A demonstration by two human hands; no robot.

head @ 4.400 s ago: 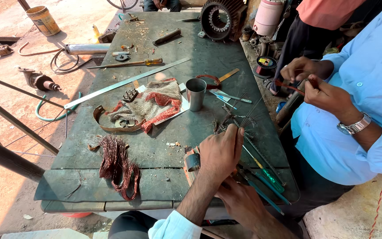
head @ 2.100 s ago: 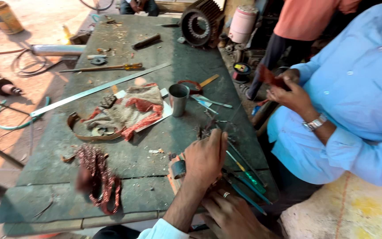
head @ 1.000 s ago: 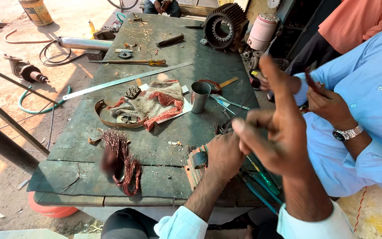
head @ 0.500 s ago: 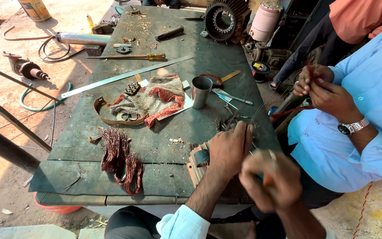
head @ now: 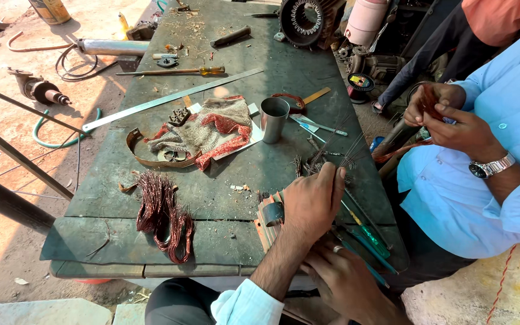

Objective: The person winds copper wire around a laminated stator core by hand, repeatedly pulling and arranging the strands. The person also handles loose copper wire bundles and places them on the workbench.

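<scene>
Head view of a green workbench. A bundle of thin dark wire strands (head: 332,157) fans upward from the near right part of the dark green metal-topped workbench (head: 212,192), close to its right edge. The left hand (head: 314,201) lies over the base of the strands, back of the hand up, fingers closed together around them. Just left of this hand stands a small ribbed orange-brown block with a dark metal band (head: 269,216), touching the hand's thumb side. The right hand (head: 344,280), wearing a ring, sits below and nearer the body, at the bench's near edge; whether it grips anything cannot be told, as its fingers are partly hidden. Green-handled screwdrivers (head: 365,232) lie just right of both hands.

Farther left, a tangled coil of reddish copper winding wire (head: 164,213) rests near the front edge. Toward the centre are a grey steel cup (head: 273,118), upright, and beside it a crumpled red-and-beige cloth (head: 209,129). A long flat steel ruler (head: 173,99) lies diagonally beyond the cloth.

At right, a second person in a light blue shirt (head: 501,150), with a metal wristwatch (head: 492,167), holds reddish wire between both hands.
</scene>
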